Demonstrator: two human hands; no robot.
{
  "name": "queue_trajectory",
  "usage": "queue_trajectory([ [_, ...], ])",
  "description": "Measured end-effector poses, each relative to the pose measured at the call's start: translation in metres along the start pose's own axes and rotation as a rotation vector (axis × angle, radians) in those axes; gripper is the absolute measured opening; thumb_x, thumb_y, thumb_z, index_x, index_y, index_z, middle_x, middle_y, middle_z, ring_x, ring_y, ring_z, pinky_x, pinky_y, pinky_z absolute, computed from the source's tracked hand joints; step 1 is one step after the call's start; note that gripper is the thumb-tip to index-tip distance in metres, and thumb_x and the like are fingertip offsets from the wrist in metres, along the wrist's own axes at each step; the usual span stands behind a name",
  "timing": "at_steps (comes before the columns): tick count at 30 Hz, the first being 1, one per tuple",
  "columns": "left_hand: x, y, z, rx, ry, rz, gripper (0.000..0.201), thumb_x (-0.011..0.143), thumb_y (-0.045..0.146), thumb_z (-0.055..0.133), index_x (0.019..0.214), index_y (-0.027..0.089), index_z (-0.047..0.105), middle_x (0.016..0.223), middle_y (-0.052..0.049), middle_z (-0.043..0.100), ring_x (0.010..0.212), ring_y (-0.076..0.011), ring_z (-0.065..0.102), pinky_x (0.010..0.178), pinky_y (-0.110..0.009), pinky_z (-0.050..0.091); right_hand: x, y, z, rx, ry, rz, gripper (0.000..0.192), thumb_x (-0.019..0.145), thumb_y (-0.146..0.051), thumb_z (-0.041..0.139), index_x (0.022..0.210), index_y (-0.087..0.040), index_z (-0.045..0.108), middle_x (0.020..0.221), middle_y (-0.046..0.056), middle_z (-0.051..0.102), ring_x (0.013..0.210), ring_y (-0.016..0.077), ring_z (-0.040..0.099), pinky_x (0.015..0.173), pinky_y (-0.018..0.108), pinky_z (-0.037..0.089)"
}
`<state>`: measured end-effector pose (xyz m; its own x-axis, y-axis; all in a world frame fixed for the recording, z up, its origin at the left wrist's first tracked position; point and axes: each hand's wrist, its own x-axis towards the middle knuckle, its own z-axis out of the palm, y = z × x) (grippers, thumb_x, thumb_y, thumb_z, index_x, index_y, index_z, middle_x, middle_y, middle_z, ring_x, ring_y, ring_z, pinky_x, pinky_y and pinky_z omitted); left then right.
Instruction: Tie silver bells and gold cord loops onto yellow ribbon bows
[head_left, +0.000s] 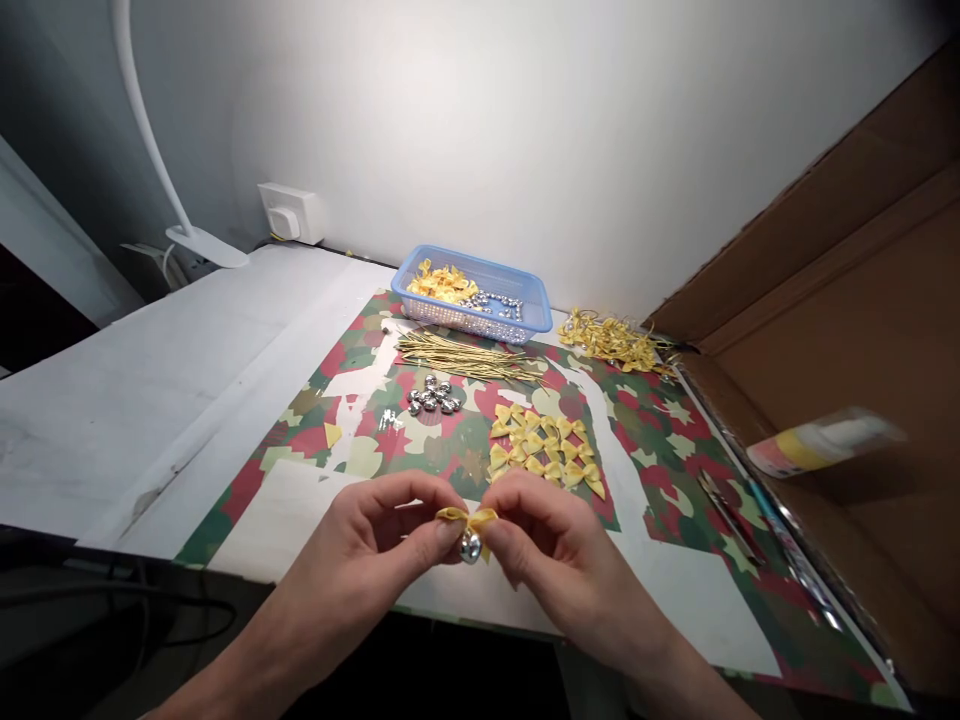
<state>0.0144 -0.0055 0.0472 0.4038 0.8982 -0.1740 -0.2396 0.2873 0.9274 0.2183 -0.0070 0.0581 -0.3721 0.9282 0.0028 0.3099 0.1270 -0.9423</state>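
At the near edge of the bench (150, 400), the left hand (375, 545) and right hand (547, 550) meet over a small yellow bow (466, 516) with a silver bell (470, 546) hanging just under it. The fingers of both hands are pinched closed on the bow, one hand on each wing. Beyond the hands, on the camouflage-patterned mat (660, 440), lie a cluster of loose yellow bows (544, 445), a small heap of silver bells (433, 395) to their left, and a bundle of gold wire ties (465, 357) farther back. A blue basket (525, 295) holding more bows and bells stands at the far side near the wall. To its right lies a pile of finished bows (611, 340). An open cardboard box (862, 300) fills the right side.
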Motion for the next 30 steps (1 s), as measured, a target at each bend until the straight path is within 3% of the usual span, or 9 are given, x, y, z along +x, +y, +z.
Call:
queue_trajectory([
  [4,-0.001,-0.006,-0.001,-0.047,-0.005,-0.028,0.015,0.095,0.038,0.074,0.094,0.023,0.078,0.090,0.001,0.074,0.084,-0.0145,0.069,0.084,-0.026,0.059,-0.003,-0.002,0.003,-0.142,0.109,-0.115,0.027,0.101,-0.031,0.060,0.077,-0.019,0.060,0.075,-0.002,0.055,0.069,0.0116,0.051,0.063,0.026,0.039],
  [6,-0.001,-0.009,0.000,-0.071,0.000,-0.009,0.009,0.092,0.031,0.078,0.096,0.023,0.077,0.092,0.001,0.075,0.088,-0.0147,0.069,0.084,-0.024,0.058,-0.004,-0.003,0.006,-0.176,0.140,-0.157,0.026,0.102,-0.028,0.058,0.078,-0.020,0.060,0.075,-0.002,0.055,0.069,0.0117,0.051,0.064,0.026,0.039],
  [8,0.000,-0.011,0.002,-0.079,0.009,0.043,0.015,0.086,0.020,0.083,0.099,0.025,0.076,0.092,0.002,0.075,0.093,-0.0148,0.069,0.083,-0.020,0.057,-0.005,-0.003,0.008,-0.203,0.160,-0.176,0.025,0.102,-0.027,0.056,0.079,-0.020,0.060,0.075,-0.002,0.056,0.070,0.0118,0.052,0.064,0.026,0.039],
  [15,-0.001,-0.014,0.009,-0.021,0.093,0.149,0.030,0.089,0.011,0.075,0.111,0.031,0.076,0.109,0.001,0.074,0.105,-0.0174,0.070,0.093,-0.024,0.059,-0.007,-0.001,0.008,-0.204,0.179,-0.135,0.030,0.104,-0.029,0.054,0.075,-0.020,0.057,0.073,-0.002,0.053,0.067,0.0122,0.049,0.060,0.027,0.036],
  [20,-0.004,-0.013,0.009,-0.077,0.073,0.109,0.034,0.082,0.011,0.083,0.109,0.030,0.078,0.109,0.001,0.075,0.104,-0.0187,0.071,0.089,-0.023,0.060,-0.009,0.002,0.009,-0.142,0.180,-0.127,0.030,0.105,-0.032,0.053,0.078,-0.020,0.058,0.076,-0.001,0.054,0.070,0.0137,0.051,0.063,0.028,0.039],
  [25,-0.004,-0.009,0.010,-0.124,0.028,0.062,0.032,0.082,0.010,0.083,0.109,0.029,0.078,0.099,0.001,0.079,0.092,-0.0156,0.074,0.083,-0.020,0.060,-0.011,0.001,0.012,-0.122,0.165,-0.126,0.029,0.105,-0.033,0.053,0.079,-0.020,0.059,0.076,0.000,0.055,0.070,0.0145,0.052,0.063,0.028,0.039],
  [30,-0.002,-0.007,0.008,-0.079,0.031,0.069,0.014,0.087,0.017,0.081,0.100,0.023,0.081,0.092,-0.001,0.080,0.088,-0.0157,0.074,0.080,-0.021,0.059,-0.010,-0.002,0.005,-0.149,0.132,-0.132,0.024,0.104,-0.030,0.055,0.083,-0.021,0.063,0.078,0.000,0.058,0.072,0.0145,0.054,0.065,0.028,0.041],
])
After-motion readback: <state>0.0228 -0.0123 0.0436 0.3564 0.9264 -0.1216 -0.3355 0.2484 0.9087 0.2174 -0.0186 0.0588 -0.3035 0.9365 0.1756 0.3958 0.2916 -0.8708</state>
